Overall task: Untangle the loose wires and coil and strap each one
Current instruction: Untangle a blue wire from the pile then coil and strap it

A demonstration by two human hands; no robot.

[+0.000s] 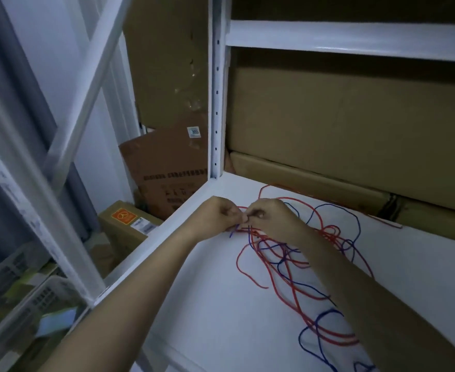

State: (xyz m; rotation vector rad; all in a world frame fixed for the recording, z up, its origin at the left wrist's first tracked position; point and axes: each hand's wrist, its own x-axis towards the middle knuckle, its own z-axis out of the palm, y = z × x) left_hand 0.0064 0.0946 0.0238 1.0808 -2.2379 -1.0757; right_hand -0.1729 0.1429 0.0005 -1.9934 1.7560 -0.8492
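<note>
Loose wires, red and blue, sprawl tangled on the white shelf, starting right under my hands and trailing back toward me beneath my right forearm. My left hand and right hand meet fingertip to fingertip at the far end of the heap, both with fingers curled in a tight pinch on strands there; exactly which colour each one has I can't tell, the spot is small and dim. My guess is I'm holding the ends close together so one wire can be picked free of the other before any coiling; no coil or strap is visible, so the task looks early. Just left of my left hand runs the shelf's front-left edge, with the upright post a little beyond it, so pulling slack that way risks dragging wire off the lip. Beyond both hands, stacked cardboard boxes wall off the back, and a red strand runs along their base. Open room is the bare shelf between my forearms and near my left elbow: best place to lay a freed wire. Below left of the shelf sit more boxes and a white basket, where anything dropped would land.
</note>
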